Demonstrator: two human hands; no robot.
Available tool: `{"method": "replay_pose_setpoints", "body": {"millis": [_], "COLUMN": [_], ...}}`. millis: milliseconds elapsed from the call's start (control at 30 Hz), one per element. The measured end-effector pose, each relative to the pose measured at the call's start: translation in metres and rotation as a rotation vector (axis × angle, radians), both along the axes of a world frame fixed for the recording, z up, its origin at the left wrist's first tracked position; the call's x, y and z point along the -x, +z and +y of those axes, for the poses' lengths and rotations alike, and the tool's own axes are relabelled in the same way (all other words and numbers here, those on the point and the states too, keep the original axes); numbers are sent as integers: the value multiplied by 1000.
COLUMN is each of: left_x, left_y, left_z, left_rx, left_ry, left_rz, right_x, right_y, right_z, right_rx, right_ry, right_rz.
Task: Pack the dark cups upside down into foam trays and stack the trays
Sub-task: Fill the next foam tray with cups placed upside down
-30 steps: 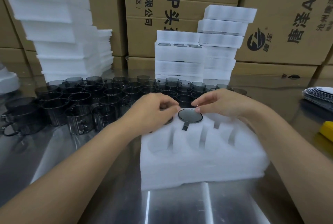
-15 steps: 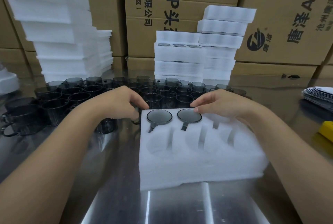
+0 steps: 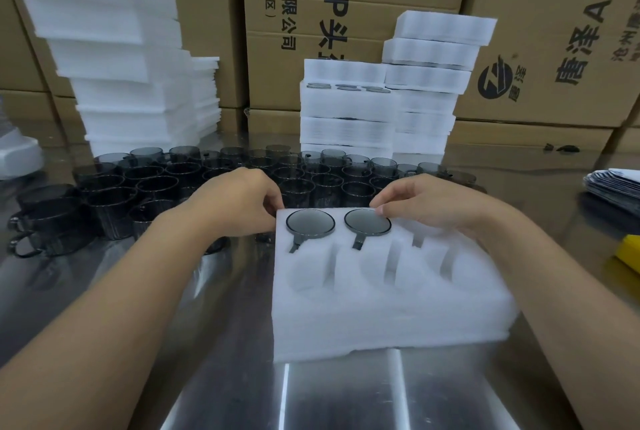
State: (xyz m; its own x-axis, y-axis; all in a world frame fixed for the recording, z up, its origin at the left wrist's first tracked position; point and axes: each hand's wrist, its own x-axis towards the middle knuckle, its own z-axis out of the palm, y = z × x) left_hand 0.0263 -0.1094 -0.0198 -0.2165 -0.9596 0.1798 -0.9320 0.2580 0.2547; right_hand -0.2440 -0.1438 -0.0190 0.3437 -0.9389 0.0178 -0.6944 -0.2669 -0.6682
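Observation:
A white foam tray (image 3: 381,318) lies in front of me on the metal table. Two dark cups sit upside down in its far-left pockets, the first cup (image 3: 310,223) and the second cup (image 3: 367,221), handles pointing toward me. Its near pockets hold nothing. My left hand (image 3: 235,202) is at the tray's far left corner, fingers curled down over a dark cup (image 3: 216,246) that is mostly hidden under the palm. My right hand (image 3: 429,202) rests on the tray's far edge, a fingertip touching the second cup; it hides the pocket beneath it.
Several loose dark cups (image 3: 180,180) stand upright in rows behind and left of the tray. Stacks of packed foam trays (image 3: 346,118) stand at the back centre, foam sheets (image 3: 121,59) at back left, cardboard boxes (image 3: 554,31) behind. A yellow object (image 3: 628,256) lies at the right edge.
My left hand set the first cup into the tray, reached left over the loose cups, and has come back toward the tray's corner. The right hand has stayed put.

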Motion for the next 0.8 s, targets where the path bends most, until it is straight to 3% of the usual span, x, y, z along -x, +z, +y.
{"method": "replay_pose_setpoints", "body": {"millis": [200,367,567,800], "left_x": [-1,7,23,35], "left_y": [12,14,6,-9], "left_z": [4,7,9,8], "left_rx": [95,283,503,579], "left_ry": [85,119,-1,-75], "left_rz": [98,198,278,218], "right_x": [-2,-9,-23,-45], "right_y": [-1,-3,-2,-6], "right_z": [5,4,0,-3], "right_rx": [10,61,35,29], "right_ry": [23,-53,-99,-121], "right_rz": [-43,-72,-137,-191]}}
